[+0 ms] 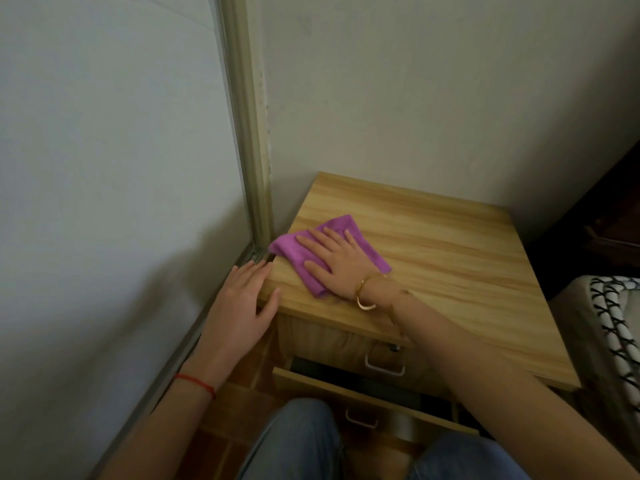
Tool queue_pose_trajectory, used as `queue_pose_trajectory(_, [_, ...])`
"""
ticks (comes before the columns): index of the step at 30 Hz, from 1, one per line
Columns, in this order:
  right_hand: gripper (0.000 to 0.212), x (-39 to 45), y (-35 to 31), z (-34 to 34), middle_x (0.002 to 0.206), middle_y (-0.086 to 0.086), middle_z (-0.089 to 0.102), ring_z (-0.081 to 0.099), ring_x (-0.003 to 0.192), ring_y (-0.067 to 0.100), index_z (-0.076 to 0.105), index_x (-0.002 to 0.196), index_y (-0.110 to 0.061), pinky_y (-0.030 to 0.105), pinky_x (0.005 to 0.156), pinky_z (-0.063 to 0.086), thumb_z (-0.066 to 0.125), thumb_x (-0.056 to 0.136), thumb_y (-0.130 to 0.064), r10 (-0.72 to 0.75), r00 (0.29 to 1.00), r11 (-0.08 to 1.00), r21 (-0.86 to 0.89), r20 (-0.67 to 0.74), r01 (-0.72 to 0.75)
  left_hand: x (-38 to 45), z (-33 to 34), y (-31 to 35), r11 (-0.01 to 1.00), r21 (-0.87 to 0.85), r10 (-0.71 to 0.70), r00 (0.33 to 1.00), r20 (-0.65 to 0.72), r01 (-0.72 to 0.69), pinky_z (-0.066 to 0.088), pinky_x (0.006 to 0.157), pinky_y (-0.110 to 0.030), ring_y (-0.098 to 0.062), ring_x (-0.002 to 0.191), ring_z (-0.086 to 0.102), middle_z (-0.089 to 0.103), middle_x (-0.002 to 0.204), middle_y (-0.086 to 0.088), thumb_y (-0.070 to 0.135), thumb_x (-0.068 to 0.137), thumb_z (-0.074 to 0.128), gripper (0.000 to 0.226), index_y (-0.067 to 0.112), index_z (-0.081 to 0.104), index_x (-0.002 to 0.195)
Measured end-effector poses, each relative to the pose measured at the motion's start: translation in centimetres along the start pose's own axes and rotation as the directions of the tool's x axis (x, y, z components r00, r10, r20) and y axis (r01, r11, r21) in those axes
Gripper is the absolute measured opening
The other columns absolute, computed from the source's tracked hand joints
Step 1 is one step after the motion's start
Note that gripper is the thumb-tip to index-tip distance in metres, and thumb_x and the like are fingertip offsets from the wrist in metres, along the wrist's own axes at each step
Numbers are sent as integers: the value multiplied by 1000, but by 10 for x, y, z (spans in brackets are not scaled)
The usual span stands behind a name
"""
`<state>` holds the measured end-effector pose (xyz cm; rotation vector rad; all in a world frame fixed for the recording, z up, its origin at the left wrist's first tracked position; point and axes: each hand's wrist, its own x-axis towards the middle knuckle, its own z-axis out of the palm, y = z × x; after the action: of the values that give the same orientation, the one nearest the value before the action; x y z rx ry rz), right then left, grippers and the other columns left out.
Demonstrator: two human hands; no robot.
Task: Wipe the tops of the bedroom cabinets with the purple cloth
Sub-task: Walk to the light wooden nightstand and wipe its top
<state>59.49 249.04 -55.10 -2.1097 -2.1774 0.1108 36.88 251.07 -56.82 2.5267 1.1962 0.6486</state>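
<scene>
A light wooden cabinet (450,271) stands in the corner of the room, its far edge against a pale wall (433,98) and its left side just beside a frosted sliding door (104,150) with a beige frame (249,133). The purple cloth (301,251) lies folded on the near-left part of the cabinet top, its left corner reaching the top's left edge. The right hand (336,261) lies flat on the cloth with fingers straight and spread, palm down, pressing it to the wood; the fingertips point toward the far left. A gold bangle (365,292) sits on that wrist, and the forearm stretches in from the near right across the top's near edge. The left hand (242,303) rests against the cabinet's near-left corner, its fingers straight along the left side and the thumb lying on the top's edge; it holds nothing. A red string bracelet (195,384) circles the left wrist. Below the top, the upper drawer (346,344) with a white handle (384,367) looks closed, while the lower drawer (363,407) is pulled out toward the person. The person's knees in blue jeans (298,441) show at the near edge, over a brown tiled floor (239,382). At the right, a black-and-white patterned fabric (613,317) lies near the cabinet's right side.
</scene>
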Motion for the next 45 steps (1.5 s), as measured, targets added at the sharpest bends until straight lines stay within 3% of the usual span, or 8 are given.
queue_pose_trajectory(5, [57,31,37,-9,160,-2,8,4,147,22,9,151,-34,45,117,-4,20,98,-52,270,963,963,-22,23,-270,1,-2,1,1000,23,19,1000,4,-19,7,117,-26,-17,141,31,43,149,-3,50,95,34,59,17,44,144])
queue_pose_trajectory(13, [57,-60,20,-7,159,-10,6,1,146,13,4,149,-42,44,119,-3,15,95,-59,63,998,998,15,-1,-63,18,-2,25,997,-2,82,996,-15,-82,5,115,-24,-18,141,31,42,150,-4,36,97,49,51,14,44,143])
queue_pose_trajectory(16, [58,-75,67,-11,159,-8,7,3,146,15,4,148,-44,43,118,-3,14,94,-62,188,982,982,-4,2,-188,28,3,33,995,4,101,995,1,-101,5,116,-25,-19,141,32,42,149,-6,35,97,49,51,11,45,142])
queue_pose_trajectory(19, [61,-61,118,-18,159,-3,9,6,147,20,7,150,-38,45,117,-2,17,93,-60,423,906,904,-61,5,-422,39,9,41,992,15,125,992,21,-125,5,116,-26,-18,141,32,42,150,-6,36,98,47,51,12,44,143])
queue_pose_trajectory(21, [59,-42,124,-20,160,-2,9,6,146,21,9,151,-35,47,117,-2,22,97,-54,487,873,871,-75,7,-486,47,13,45,991,27,130,991,26,-131,4,115,-26,-19,140,34,43,149,-6,37,98,47,52,11,44,142])
queue_pose_trajectory(29, [63,-40,59,-9,159,-6,9,5,146,18,7,149,-39,41,115,-7,9,91,-61,175,984,984,-28,-19,-175,66,27,51,996,32,86,995,50,-87,18,115,-28,-21,138,35,45,146,-6,41,95,49,56,11,46,142])
queue_pose_trajectory(37, [57,15,143,-23,160,-2,8,5,146,21,9,151,-33,45,116,-4,22,98,-51,438,899,898,-39,-5,-438,66,36,49,999,13,45,999,12,-45,11,113,-23,-14,142,26,39,151,2,45,95,46,56,17,42,144])
queue_pose_trajectory(45, [58,123,94,-14,159,0,11,7,146,23,13,151,-30,48,117,-3,23,98,-50,307,952,952,-9,-4,-307,69,41,43,996,-48,67,997,-33,-69,28,116,-32,-15,135,37,50,140,1,52,87,41,62,14,53,135])
